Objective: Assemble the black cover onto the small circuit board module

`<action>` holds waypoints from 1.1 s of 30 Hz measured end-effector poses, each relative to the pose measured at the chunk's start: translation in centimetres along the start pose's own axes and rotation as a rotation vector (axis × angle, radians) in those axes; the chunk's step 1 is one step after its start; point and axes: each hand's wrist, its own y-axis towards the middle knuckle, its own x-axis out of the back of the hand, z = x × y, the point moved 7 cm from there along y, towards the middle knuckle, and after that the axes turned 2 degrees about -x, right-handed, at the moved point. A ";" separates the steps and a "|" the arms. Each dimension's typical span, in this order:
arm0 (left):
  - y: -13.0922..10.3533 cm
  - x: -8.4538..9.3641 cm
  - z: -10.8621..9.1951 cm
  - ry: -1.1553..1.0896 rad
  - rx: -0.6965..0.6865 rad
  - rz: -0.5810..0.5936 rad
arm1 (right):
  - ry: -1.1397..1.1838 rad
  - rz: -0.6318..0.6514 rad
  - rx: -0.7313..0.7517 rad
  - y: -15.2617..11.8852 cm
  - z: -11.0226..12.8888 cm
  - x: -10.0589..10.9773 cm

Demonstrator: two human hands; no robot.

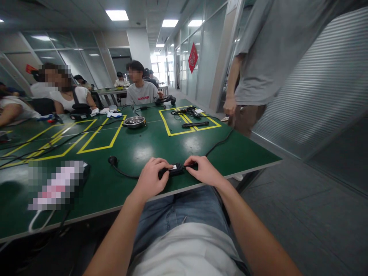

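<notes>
Black, probably stiff and light, the adapter (178, 168) suits side gripping; the left hand (152, 175) holds it, the right hand (203, 169) pinching its three-o'clock cord (220, 143).

- We see a green table (244, 153) marked with yellow tape (94, 150).
- Above us, bright panel lights (117, 15) sit in the ceiling (71, 15).
- To our right, a glass wall (213, 46) carries a red diamond-shaped sign (193, 58).
- Far ahead, we see bright windows (156, 68).
- Grey floor (290, 207) lies beside us.
</notes>
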 end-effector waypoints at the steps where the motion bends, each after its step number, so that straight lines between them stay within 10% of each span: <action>1: 0.0 0.0 0.0 0.001 0.000 0.005 | -0.007 0.001 0.001 0.0 0.1 0.0; 23: 0.0 0.9 2.9 0.141 0.310 -0.173 | -0.085 0.045 0.095 -0.4 0.8 -0.5; 33: -0.2 -0.1 1.1 0.173 0.281 0.086 | -0.004 0.046 0.021 -0.3 0.7 -0.4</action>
